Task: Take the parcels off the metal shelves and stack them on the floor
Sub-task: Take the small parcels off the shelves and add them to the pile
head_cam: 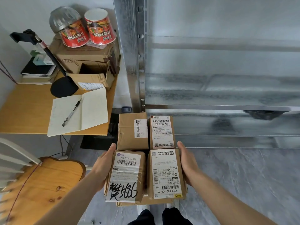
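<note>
Two brown cardboard parcels sit side by side between my hands. The left parcel point(125, 175) has black handwriting on its label. The right parcel point(165, 173) carries a long white label. My left hand point(103, 161) presses the left parcel's outer side, and my right hand point(186, 161) presses the right parcel's outer side. Beneath and beyond them two more parcels lie on the floor: a plain one point(132, 132) and a labelled one point(161, 132). Another box edge point(146, 202) shows under the held pair. The metal shelves point(219, 88) to the right look bare.
A wooden desk point(24, 111) at left holds an open notebook point(78, 112) with a pen, a black lamp, cardboard boxes and two noodle cups point(100, 27). A wooden chair point(43, 179) stands at lower left. Grey floor point(235, 176) spreads to the right. My feet are below the parcels.
</note>
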A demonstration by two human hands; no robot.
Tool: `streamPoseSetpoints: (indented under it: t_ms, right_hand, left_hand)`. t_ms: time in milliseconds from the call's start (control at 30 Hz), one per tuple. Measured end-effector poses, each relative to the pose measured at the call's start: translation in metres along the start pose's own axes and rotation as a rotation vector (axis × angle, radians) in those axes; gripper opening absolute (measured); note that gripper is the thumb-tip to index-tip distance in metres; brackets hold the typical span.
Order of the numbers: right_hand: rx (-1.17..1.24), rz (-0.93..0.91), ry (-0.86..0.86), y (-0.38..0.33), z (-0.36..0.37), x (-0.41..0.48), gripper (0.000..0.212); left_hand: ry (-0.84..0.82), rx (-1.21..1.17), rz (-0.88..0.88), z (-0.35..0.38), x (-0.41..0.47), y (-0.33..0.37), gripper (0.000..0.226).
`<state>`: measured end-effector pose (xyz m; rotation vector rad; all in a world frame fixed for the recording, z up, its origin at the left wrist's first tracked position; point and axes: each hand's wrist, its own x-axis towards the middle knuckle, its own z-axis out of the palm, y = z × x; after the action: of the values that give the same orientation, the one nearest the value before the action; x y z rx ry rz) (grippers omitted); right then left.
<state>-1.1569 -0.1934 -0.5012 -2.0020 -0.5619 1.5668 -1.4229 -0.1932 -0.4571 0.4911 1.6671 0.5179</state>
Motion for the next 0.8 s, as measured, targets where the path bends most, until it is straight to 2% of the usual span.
streamPoseSetpoints:
  t_ms: [200,267,367,633,800]
  right_hand:
    - [0.025,0.022,0.003,-0.005,-0.001,0.003,0.060]
    - [0.032,0.015,0.006,-0.006,0.000,0.005,0.071]
    - [0.064,0.019,0.004,-0.007,0.001,0.013,0.091]
    - [0.083,-0.053,-0.043,-0.027,0.008,0.012,0.043]
    - [0.060,-0.054,-0.061,-0.029,0.009,0.011,0.056]
  left_hand:
    - [0.075,0.024,-0.033,-0.006,0.004,0.007,0.061]
    - [0.096,0.009,-0.060,-0.009,0.009,0.009,0.067]
    - [0.098,0.011,-0.083,-0.011,0.015,0.012,0.087]
    - [0.053,-0.027,-0.034,0.004,0.020,0.039,0.071]
    - [-0.010,0.027,-0.009,0.007,0.022,0.044,0.064]
